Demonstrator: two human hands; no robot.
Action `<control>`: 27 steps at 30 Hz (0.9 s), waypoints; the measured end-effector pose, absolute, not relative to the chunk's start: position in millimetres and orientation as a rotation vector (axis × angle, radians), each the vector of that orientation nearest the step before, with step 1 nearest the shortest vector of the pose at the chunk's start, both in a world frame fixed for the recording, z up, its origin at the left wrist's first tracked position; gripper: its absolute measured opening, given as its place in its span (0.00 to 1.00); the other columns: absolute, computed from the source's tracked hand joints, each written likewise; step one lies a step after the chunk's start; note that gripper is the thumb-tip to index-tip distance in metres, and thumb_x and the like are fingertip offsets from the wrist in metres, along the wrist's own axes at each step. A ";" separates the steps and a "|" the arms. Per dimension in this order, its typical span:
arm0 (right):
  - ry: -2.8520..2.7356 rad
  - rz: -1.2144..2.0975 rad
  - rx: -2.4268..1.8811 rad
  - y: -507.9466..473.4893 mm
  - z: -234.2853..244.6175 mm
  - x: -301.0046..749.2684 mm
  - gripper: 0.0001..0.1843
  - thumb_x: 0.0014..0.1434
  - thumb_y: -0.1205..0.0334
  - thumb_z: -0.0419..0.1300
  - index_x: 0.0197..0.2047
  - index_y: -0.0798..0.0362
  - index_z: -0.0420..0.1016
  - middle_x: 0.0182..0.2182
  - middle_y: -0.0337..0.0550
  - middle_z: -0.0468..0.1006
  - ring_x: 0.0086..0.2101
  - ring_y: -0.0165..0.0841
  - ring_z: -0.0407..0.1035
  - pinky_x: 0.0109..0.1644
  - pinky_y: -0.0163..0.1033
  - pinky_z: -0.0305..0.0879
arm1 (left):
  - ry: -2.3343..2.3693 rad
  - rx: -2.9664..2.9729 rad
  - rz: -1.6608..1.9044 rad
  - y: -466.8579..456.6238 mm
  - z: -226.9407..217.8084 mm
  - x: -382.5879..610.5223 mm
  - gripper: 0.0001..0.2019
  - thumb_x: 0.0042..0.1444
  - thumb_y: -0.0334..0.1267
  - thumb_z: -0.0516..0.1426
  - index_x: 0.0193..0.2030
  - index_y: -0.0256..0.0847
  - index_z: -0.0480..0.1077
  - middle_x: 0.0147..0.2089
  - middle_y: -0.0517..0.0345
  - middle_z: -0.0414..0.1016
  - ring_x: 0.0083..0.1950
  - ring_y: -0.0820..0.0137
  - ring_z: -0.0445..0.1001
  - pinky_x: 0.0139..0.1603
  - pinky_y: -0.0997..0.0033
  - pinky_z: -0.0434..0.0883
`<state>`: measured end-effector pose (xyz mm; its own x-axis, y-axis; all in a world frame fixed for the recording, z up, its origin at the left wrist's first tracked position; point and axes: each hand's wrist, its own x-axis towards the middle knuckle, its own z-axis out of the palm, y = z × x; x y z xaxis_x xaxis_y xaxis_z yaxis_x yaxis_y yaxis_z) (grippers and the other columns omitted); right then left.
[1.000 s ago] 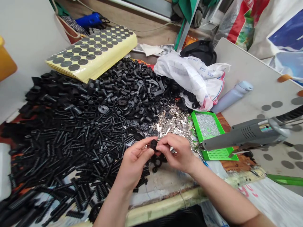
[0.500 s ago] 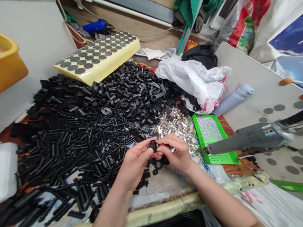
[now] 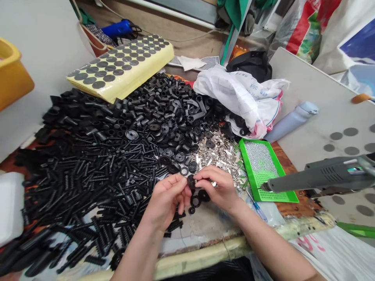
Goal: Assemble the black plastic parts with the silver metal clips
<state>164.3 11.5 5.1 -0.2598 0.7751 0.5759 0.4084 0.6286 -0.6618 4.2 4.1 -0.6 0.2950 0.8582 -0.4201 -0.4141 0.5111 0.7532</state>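
Between my two hands, above the front of the bench, is a small round black plastic part (image 3: 191,182). My left hand (image 3: 170,195) pinches its left edge between thumb and forefinger, the other fingers curled loosely below. On the right side, the thumb and forefinger of my right hand (image 3: 218,188) close on the same part, where a small shiny metal bit shows at the fingertips. Several black rings and discs (image 3: 195,201) lie just beneath. Behind my right hand spreads a heap of small silvery metal pieces (image 3: 218,150).
Black screws (image 3: 96,171) and tubular parts cover the bench's left and middle. To the right, a green tray (image 3: 243,156) holds tiny metal bits, with a grey power screwdriver (image 3: 310,177) over it. Yellow sticker sheets (image 3: 125,88) and a white sack (image 3: 234,89) lie behind.
My left hand has shifted slightly left and its lower fingers have loosened. The round black part has turned more edge-on. The view has shifted slightly, too.
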 end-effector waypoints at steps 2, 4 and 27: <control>-1.904 0.502 -0.923 11.0 4.3 163.7 0.06 0.62 0.66 0.59 0.33 0.53 0.75 0.29 0.42 0.78 0.31 0.31 0.73 0.36 0.37 0.72 | 0.951 0.598 0.894 4.1 -1.9 3.5 0.18 0.40 0.48 0.66 0.21 0.36 0.67 0.15 0.63 0.67 0.12 0.80 0.61 0.08 0.83 0.53; -1.934 0.498 -0.922 10.0 3.2 164.3 0.06 0.62 0.65 0.58 0.34 0.54 0.75 0.30 0.43 0.79 0.32 0.31 0.73 0.36 0.37 0.72 | 0.991 0.636 0.888 3.7 -2.6 3.1 0.18 0.40 0.49 0.65 0.21 0.36 0.66 0.13 0.65 0.65 0.11 0.81 0.59 0.08 0.84 0.49; -2.050 0.581 -1.068 0.2 -7.2 170.8 0.07 0.61 0.68 0.55 0.38 0.53 0.74 0.33 0.46 0.78 0.34 0.34 0.73 0.39 0.39 0.72 | 1.172 0.979 0.874 0.9 -10.3 6.9 0.15 0.50 0.45 0.58 0.20 0.40 0.62 0.13 0.68 0.62 0.12 0.81 0.56 0.13 0.82 0.53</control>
